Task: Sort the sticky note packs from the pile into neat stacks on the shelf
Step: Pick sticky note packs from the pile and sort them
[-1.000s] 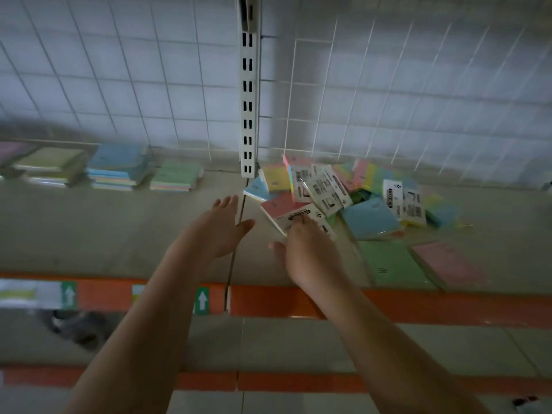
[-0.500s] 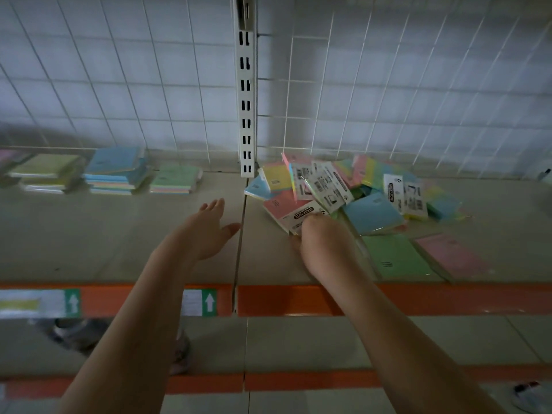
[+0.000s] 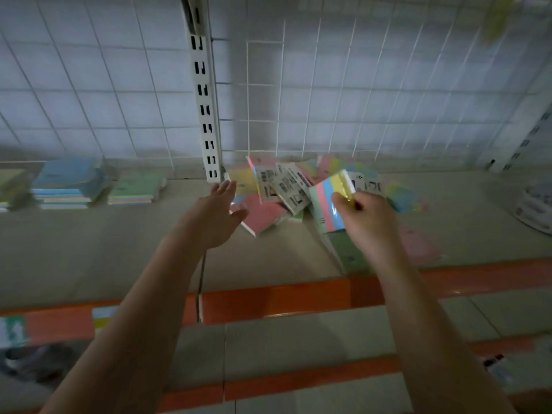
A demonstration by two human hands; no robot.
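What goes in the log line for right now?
right hand: holds striped pack | left hand: open, by pile | stacks: left

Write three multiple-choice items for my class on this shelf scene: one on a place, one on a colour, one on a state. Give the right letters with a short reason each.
1. Where do the neat stacks stand?
A. left of the slotted upright
B. on the floor
C. right of the pile

2. What colour is the shelf's front edge?
A. white
B. orange
C. black

3. What is the right hand doing?
A. lying flat on the shelf
B. hanging idle
C. holding a striped pack

Answers:
1 A, the stacks sit left of the slotted upright, the pile right of it.
2 B, the strip is orange.
3 C, its fingers pinch the striped pack, lifted over the pile; the left hand is open.
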